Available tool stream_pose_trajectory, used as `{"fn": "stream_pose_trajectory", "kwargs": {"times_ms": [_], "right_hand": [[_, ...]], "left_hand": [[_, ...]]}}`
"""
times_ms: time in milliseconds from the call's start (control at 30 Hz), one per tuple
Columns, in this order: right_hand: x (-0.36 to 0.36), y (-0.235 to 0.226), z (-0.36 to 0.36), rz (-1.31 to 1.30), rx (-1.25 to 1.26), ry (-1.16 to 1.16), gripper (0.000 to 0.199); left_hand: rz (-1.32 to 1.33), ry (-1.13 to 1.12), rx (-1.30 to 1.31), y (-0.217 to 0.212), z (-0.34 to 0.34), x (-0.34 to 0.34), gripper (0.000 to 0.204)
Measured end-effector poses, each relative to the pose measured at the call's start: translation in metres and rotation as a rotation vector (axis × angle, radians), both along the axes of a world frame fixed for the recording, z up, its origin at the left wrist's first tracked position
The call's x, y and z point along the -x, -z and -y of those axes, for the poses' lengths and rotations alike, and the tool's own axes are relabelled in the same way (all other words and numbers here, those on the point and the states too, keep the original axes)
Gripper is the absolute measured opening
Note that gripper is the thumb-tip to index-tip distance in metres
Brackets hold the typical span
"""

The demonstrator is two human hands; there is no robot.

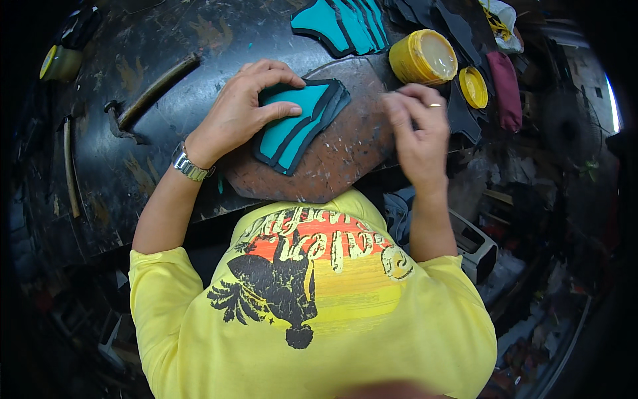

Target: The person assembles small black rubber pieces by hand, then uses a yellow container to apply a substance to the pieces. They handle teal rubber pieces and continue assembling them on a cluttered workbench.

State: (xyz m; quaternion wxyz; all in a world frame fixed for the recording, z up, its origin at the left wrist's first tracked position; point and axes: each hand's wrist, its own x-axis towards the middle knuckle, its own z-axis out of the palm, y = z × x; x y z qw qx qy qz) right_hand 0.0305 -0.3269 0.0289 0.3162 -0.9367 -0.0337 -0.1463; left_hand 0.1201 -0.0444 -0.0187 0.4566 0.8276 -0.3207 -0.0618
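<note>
My left hand (249, 100) lies over a small stack of teal pieces with black borders (284, 136), thumb and fingers gripping its upper part. The stack rests on a worn reddish-brown board (332, 156) at the near edge of the table. To the right, my right hand (419, 136) is raised near the board's right side, its fingers curled in and slightly blurred. Whatever those fingers may hold cannot be made out. Just beyond it, an open yellow tub (407, 61) of pale paste tilts towards the right, with a yellow lid (473, 88) beside it.
More teal pieces with black edging (342, 25) lie at the far side of the dark table (179, 40). A hammer (156, 93) and a thin wooden-handled tool (70, 166) lie left. A jar (60, 63) stands far left. Black cut pieces (458, 110) and a maroon bundle (505, 93) lie right.
</note>
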Motion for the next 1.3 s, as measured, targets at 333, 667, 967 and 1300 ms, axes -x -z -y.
{"fn": "stream_pose_trajectory", "kwargs": {"times_ms": [333, 667, 967, 1300], "right_hand": [[-0.013, 0.053, -0.04, -0.097, 0.298, -0.158, 0.056], [0.017, 0.036, -0.051, -0.062, 0.407, -0.413, 0.045], [-0.011, 0.05, -0.033, -0.002, 0.34, -0.159, 0.052], [0.007, 0.039, -0.038, -0.02, 0.423, -0.292, 0.054]], "left_hand": [[0.022, 0.0, -0.074, 0.001, -0.003, 0.003, 0.031], [0.079, -0.013, -0.085, 0.002, -0.003, 0.0, 0.03], [0.091, -0.068, -0.112, -0.003, 0.0, 0.0, 0.043], [0.184, -0.061, -0.187, -0.012, 0.002, 0.0, 0.04]]}}
